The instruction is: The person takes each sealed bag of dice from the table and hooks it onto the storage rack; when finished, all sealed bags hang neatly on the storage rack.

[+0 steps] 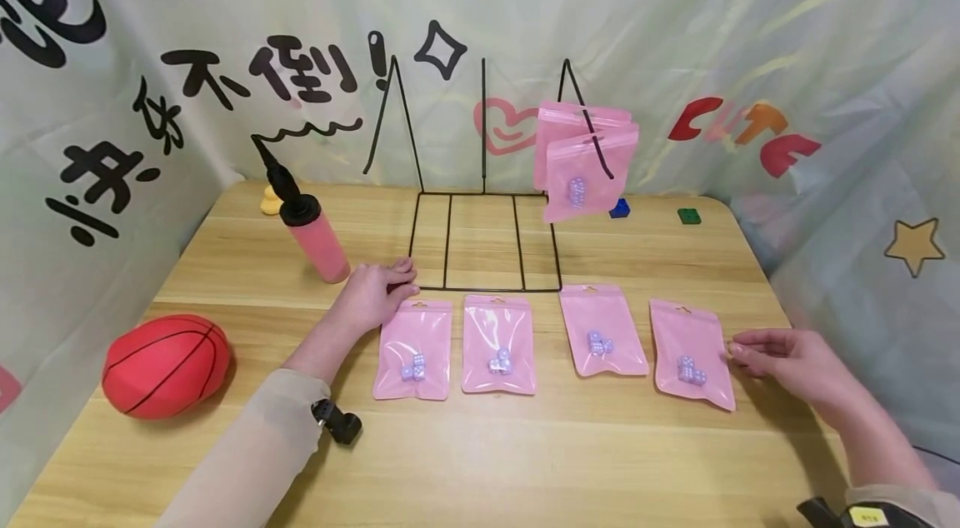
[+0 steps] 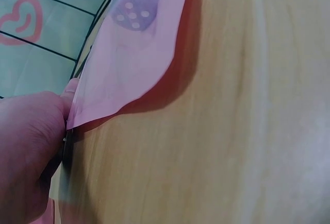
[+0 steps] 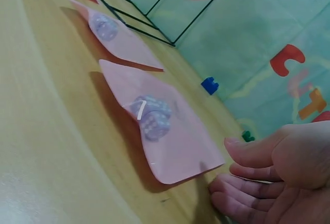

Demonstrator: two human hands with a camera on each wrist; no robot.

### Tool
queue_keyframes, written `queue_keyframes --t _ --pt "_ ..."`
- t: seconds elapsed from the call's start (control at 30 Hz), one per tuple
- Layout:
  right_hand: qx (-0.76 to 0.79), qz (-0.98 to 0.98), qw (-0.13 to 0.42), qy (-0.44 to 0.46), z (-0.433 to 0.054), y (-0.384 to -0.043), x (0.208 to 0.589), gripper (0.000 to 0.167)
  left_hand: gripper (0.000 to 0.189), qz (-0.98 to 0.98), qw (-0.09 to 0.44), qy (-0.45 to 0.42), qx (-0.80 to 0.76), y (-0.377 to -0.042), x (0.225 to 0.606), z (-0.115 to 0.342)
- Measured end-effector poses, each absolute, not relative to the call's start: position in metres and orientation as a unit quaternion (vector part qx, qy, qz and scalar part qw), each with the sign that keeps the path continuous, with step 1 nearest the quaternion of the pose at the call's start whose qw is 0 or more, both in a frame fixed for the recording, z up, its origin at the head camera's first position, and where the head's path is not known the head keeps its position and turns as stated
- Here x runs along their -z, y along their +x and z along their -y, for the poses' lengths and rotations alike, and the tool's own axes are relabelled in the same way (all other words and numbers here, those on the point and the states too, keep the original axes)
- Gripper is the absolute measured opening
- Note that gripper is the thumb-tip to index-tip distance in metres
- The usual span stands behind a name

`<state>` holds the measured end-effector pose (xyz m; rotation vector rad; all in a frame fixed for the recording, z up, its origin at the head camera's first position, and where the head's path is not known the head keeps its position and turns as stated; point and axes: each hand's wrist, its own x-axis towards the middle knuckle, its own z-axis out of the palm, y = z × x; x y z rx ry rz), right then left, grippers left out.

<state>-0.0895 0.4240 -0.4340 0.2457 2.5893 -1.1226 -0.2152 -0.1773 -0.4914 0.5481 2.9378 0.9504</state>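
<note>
My left hand (image 1: 375,295) is at the near left corner of a black wire rack (image 1: 487,290), thumb and fingers about its base wire. Right below those fingers lies the leftmost pink zip bag (image 1: 390,345) with purple dice inside; its pink film (image 2: 124,80) fills part of the left wrist view. Beside the rightmost pink bag (image 1: 682,332), which also has dice, my right hand (image 1: 787,357) hovers with loosely bent fingers. The right wrist view shows nothing between thumb and fingers of this hand (image 3: 278,172), close to the bag's corner (image 3: 191,157).
Two more dice bags, one left of centre (image 1: 497,336) and one right of centre (image 1: 592,316), lie between. Pink bags (image 1: 600,161) hang from the rack's right hook. A pink hand pump (image 1: 322,245) and red ball (image 1: 165,366) are left; blue (image 1: 619,209) and green (image 1: 688,216) blocks are behind.
</note>
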Motion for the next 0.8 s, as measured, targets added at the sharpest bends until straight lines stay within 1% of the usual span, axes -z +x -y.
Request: queue_keyframes --t 0.17,0.27,0.37,0.47,0.63,0.8 --pt "0.381 -0.908 0.141 0.105 -0.414 -0.092 0.44 0.061 0.035 -0.938 0.002 0.173 -0.301 -0.214 0.491 0.179" --pt "0.386 -0.905 0.133 0.119 -0.411 -0.094 0.443 0.063 0.035 -0.938 0.002 0.171 -0.3 -0.214 0.49 0.178" --pt "0.396 -0.901 0.129 0.125 -0.411 -0.096 0.445 0.061 0.035 -0.939 0.003 0.17 -0.3 -0.214 0.491 0.178" --pt "0.403 -0.898 0.129 0.118 -0.411 -0.097 0.446 0.055 0.035 -0.939 0.006 0.167 -0.3 -0.214 0.491 0.177" --pt "0.423 -0.888 0.148 0.1 -0.411 -0.097 0.443 0.045 0.035 -0.941 0.009 0.162 -0.298 -0.214 0.49 0.177" --pt "0.429 -0.882 0.166 0.098 -0.409 -0.098 0.435 0.042 0.036 -0.94 0.014 0.16 -0.301 -0.214 0.49 0.177"
